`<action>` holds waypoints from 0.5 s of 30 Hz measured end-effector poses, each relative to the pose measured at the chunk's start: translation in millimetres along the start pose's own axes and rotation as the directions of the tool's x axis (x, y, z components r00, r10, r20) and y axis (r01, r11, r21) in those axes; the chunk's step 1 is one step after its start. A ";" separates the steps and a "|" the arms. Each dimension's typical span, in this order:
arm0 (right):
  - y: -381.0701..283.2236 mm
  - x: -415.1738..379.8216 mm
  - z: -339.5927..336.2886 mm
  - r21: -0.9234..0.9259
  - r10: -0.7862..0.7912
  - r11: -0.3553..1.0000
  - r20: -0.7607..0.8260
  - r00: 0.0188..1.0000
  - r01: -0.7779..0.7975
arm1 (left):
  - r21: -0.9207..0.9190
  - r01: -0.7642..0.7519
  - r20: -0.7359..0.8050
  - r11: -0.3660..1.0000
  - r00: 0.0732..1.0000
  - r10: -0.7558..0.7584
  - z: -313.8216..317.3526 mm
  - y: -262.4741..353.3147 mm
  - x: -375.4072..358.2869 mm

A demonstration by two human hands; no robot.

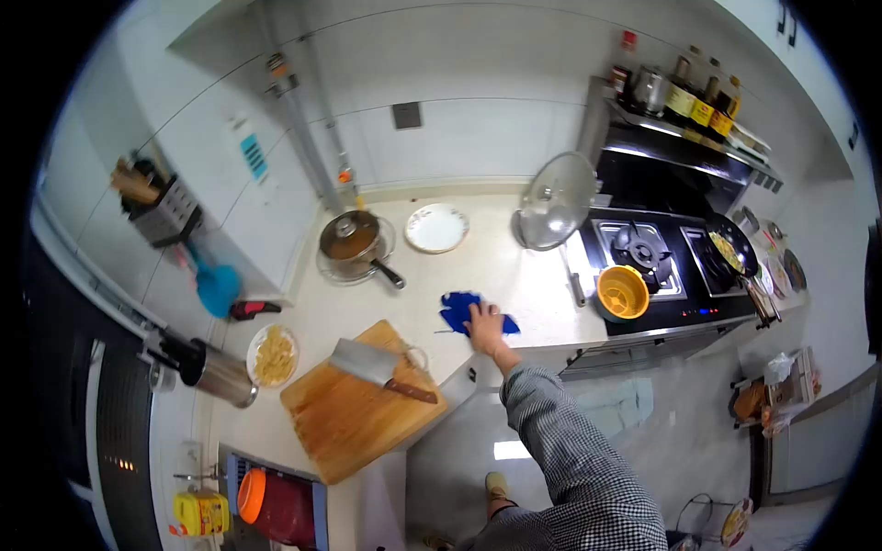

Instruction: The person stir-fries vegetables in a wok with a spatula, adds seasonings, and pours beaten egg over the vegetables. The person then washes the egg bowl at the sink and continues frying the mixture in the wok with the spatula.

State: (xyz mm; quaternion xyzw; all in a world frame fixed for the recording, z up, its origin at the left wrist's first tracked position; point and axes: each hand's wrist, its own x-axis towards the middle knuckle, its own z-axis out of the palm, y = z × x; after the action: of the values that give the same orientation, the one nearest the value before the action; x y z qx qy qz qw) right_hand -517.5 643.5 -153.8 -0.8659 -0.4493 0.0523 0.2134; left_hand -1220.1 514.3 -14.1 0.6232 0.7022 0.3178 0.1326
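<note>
My right hand [487,327] presses down on a crumpled blue cloth [457,312] near the front edge of the pale countertop, fingers bent over it. A checked sleeve covers that arm. My left hand is out of view. To the left of the cloth, a cleaver [366,360] with a wooden handle lies across a wooden cutting board [335,418]. Beyond the cloth stands a white plate [436,228] with a patterned rim. A yellow pot-like container [622,293] sits to the right, at the stove's edge.
A lidded saucepan [351,241] stands at the back left, its handle pointing forward. A glass lid [558,202] leans near the stove [643,248]. A wok [732,246] with food occupies the right burner. A plate of yellow food [274,356] sits beside the board.
</note>
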 end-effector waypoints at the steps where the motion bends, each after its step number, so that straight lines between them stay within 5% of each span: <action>1: 2.8 0.8 -2.8 0.059 -0.026 0.998 0.108 0.994 0.020 | -0.336 0.095 0.046 0.937 0.995 -0.084 15.5 39.9 10.3; 3: 19.6 -8.0 26.3 0.477 -0.021 0.879 0.003 1.000 0.017 | 0.149 -0.336 0.063 0.930 0.942 0.330 44.4 161.7 10.5; 4: 7.2 -30.5 -13.9 0.723 0.033 0.678 0.151 0.988 -0.133 | 0.055 -0.422 0.075 0.905 0.905 0.418 69.7 200.8 8.7; 5: -4.4 -57.2 -22.4 0.919 0.087 0.393 0.004 0.996 -0.038 | -0.047 -0.505 0.078 0.862 0.858 0.507 99.8 231.6 5.6; 6: -10.0 -79.9 -36.2 0.962 0.125 0.213 0.146 0.981 -0.170 | -0.126 -0.555 0.155 0.822 0.808 0.569 135.9 255.1 -3.2; 7: -14.5 -107.5 -82.5 0.907 -0.017 0.000 0.422 0.906 -0.422 | -0.206 -0.594 0.226 0.777 0.744 0.629 170.7 280.0 -17.7; 8: -27.5 -141.2 -118.5 0.814 -0.088 -0.300 0.496 0.864 -0.497 | -0.362 -0.627 0.206 0.689 0.668 0.716 196.9 318.5 -38.7; 9: -33.5 -168.5 -142.4 0.725 -0.159 -0.452 0.508 0.846 -0.520 | -0.456 -0.633 0.173 0.626 0.627 0.760 207.0 367.6 -68.9; 11: -36.1 -220.8 -207.1 0.607 -0.220 -0.549 0.558 0.800 -0.575 | -0.576 -0.625 0.110 0.527 0.579 0.808 214.1 456.9 -127.8; 13: -20.5 -249.6 -229.1 0.649 -0.053 -0.631 0.510 0.858 -0.425 | -0.652 -0.548 0.119 0.524 0.609 0.785 233.3 484.7 -163.0; 15: 15.1 -270.2 -263.2 0.714 -0.054 -0.652 0.293 0.955 -0.256 | -0.765 -0.429 0.151 0.481 0.607 0.780 237.6 515.4 -182.3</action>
State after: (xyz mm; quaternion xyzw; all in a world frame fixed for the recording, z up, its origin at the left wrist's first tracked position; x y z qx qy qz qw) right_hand -591.3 334.7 50.4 -0.2126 -0.0476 0.5268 0.8216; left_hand -639.8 417.1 81.7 0.8032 0.2048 0.4036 0.3874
